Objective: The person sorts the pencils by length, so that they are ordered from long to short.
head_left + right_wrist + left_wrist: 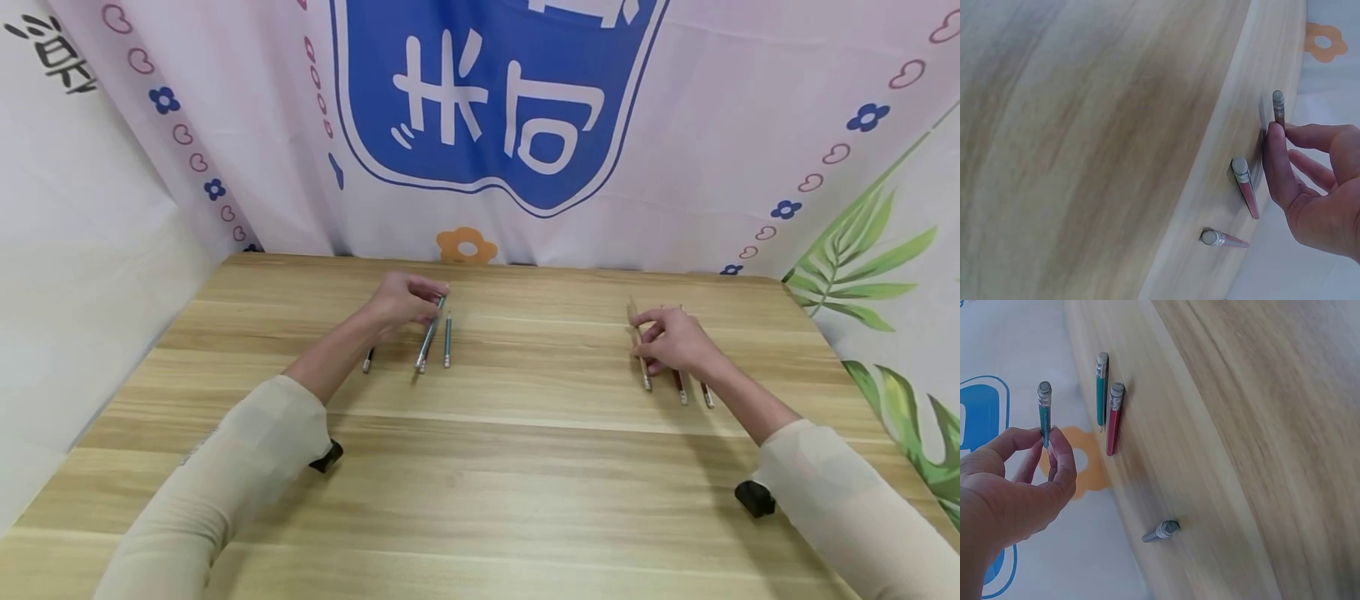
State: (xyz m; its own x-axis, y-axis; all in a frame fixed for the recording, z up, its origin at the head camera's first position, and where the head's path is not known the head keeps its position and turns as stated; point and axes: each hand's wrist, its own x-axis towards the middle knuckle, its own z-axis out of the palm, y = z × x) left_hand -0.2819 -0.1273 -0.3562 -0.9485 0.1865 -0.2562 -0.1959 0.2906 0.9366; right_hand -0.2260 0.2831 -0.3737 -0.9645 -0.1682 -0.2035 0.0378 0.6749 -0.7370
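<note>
My left hand (405, 302) pinches a teal pencil (1045, 415) between thumb and fingers, its eraser end toward me and raised off the table. Close by lie another teal pencil (447, 342) and a red pencil (1114, 422). A dark pencil (1159, 532) rests apart from them, partly hidden by the left hand in the head view. On the other side, my right hand (678, 340) pinches a bare-wood-coloured pencil (644, 372) near its middle. Two reddish pencils (1247, 194) lie beneath and beside that hand, partly covered by it in the head view.
All the pencils are on a wood-grain table (480, 483). A white curtain (285, 167) with a blue emblem hangs along the far edge. Black devices (327, 457) sit under both sleeve cuffs. A leaf-patterned cloth (862, 275) borders the right side.
</note>
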